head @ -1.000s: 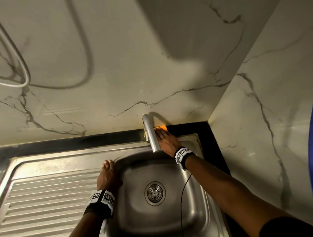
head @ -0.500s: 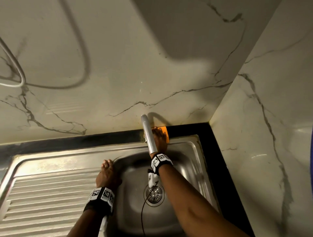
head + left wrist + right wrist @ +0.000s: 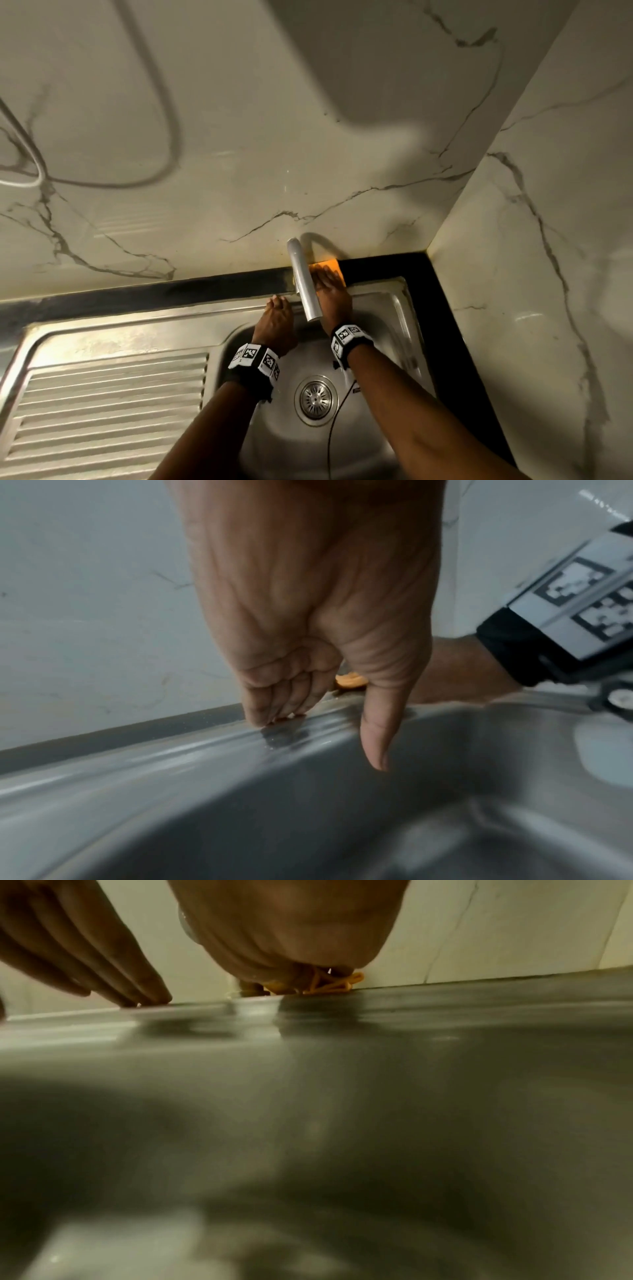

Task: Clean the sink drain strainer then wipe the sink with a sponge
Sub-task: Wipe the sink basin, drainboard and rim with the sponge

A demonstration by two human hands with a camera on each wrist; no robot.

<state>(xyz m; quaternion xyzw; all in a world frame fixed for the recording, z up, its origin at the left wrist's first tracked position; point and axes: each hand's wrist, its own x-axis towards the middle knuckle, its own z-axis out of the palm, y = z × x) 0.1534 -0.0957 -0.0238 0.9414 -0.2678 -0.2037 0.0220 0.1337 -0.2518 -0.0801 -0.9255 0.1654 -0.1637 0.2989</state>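
The steel sink (image 3: 113, 337) fills the lower head view, with the round drain strainer (image 3: 314, 399) in the basin floor between my forearms. An orange sponge (image 3: 331, 266) lies on the black ledge behind the tap spout (image 3: 303, 281). My right hand (image 3: 331, 291) reaches over the back rim and covers the sponge (image 3: 330, 984), fingers curled onto it. My left hand (image 3: 275, 320) rests its fingertips (image 3: 274, 712) on the back rim just left of the spout, holding nothing. Its thumb points down into the basin. The sponge (image 3: 349, 681) peeks out behind that hand.
Marble walls (image 3: 239, 137) meet in a corner at the back right, close behind the ledge. A ribbed draining board (image 3: 102, 411) lies left of the basin. A black counter strip (image 3: 445, 325) runs along the sink's right side. A thin cable (image 3: 337, 414) hangs from my right wrist over the basin.
My left hand has moved from the basin's left rim up to the back rim beside the spout. My right forearm has swung in over the basin, its hand staying on the sponge.
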